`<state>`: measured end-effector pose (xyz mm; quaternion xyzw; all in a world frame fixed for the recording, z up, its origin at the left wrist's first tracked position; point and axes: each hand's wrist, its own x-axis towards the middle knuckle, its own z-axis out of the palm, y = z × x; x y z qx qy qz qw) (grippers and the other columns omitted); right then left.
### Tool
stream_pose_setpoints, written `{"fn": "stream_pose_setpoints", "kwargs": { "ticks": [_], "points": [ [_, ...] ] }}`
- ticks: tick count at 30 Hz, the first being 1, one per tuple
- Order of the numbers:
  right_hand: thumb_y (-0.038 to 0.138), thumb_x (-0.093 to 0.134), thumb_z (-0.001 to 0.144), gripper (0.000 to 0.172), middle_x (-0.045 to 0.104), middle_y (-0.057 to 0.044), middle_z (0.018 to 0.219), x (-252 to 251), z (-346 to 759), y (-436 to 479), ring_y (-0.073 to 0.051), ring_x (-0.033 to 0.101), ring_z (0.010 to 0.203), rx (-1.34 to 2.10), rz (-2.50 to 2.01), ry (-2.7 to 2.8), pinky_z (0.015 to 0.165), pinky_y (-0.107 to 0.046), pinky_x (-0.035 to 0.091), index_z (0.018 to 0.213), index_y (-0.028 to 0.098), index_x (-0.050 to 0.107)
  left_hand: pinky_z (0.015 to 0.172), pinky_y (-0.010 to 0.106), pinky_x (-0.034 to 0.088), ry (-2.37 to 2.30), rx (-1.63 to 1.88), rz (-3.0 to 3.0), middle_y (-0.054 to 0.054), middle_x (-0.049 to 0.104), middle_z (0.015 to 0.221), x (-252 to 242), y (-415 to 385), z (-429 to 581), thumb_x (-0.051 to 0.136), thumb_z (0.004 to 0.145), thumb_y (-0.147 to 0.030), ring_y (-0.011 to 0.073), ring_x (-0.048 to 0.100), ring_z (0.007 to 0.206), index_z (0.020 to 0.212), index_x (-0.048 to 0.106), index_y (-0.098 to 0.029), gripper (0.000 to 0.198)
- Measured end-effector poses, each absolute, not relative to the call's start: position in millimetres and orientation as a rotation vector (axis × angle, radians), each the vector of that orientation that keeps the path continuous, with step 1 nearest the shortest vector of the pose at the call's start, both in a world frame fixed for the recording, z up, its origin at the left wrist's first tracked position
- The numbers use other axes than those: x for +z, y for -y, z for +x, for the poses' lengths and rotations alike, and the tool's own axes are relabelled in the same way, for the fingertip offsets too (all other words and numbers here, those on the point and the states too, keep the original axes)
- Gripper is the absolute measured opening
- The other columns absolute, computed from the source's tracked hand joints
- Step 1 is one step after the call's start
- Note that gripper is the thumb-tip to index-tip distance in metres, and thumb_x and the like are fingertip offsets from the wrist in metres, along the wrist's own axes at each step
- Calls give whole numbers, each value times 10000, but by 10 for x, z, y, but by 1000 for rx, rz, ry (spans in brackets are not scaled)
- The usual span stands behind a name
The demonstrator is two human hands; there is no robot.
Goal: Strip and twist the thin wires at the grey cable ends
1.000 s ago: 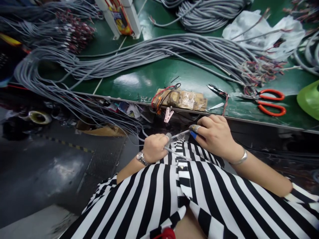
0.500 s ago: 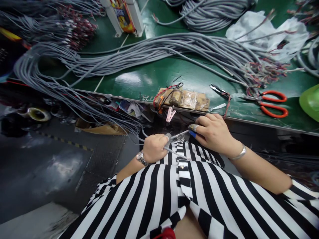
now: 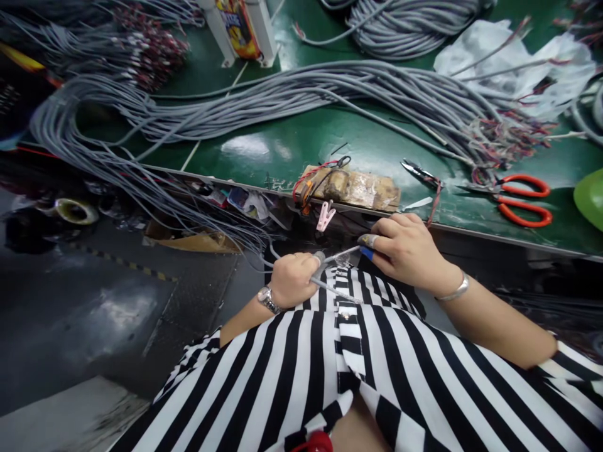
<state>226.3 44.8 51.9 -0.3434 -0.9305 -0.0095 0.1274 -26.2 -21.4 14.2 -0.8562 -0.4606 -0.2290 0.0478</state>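
Observation:
My left hand (image 3: pixel 293 279) is closed around grey cables in front of my striped shirt. One grey cable (image 3: pixel 335 289) sticks out from it to the right, its tip over the shirt. A second thin strand (image 3: pixel 346 253) runs from the left thumb to my right hand (image 3: pixel 400 251), where the tape-wrapped thumb and fingers pinch its end. Something blue shows at those fingertips; I cannot make out what it is. More grey cables trail from my left hand up to the long cable bundle (image 3: pixel 264 103) on the green bench.
Red-handled scissors (image 3: pixel 524 199) and small pliers (image 3: pixel 419 172) lie on the green bench (image 3: pixel 264 150). Near its edge sits a taped wooden block (image 3: pixel 362 187), with a pink clothespin (image 3: pixel 325 216) below. A cable coil (image 3: pixel 409 28) and plastic bag (image 3: pixel 490 53) lie farther back.
The bench and its contents sit slightly farther right in view. Both hands keep nearly the same pose and hold on the cables.

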Motion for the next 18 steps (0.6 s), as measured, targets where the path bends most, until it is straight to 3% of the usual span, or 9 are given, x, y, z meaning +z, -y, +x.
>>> {"fn": "stream_pose_setpoints", "kwargs": {
  "ticks": [10, 18],
  "points": [
    [294, 531, 865, 193, 602, -68, 873, 392, 2197, -489, -187, 431, 783, 162, -963, 2653, 723, -344, 267, 852, 187, 692, 549, 280, 365, 1423, -692, -2616, 8, 563, 566, 134, 201, -270, 506, 729, -128, 138, 520, 544, 651, 529, -186, 100],
    [307, 516, 884, 220, 573, -46, 767, 37, 2179, -512, -158, 486, 721, 634, -985, 2412, 676, -305, 338, 802, 161, 658, 553, 281, 375, 1447, -696, -2625, 15, 564, 568, 135, 200, -290, 503, 741, -134, 141, 526, 549, 649, 535, -183, 109]
  ]
}}
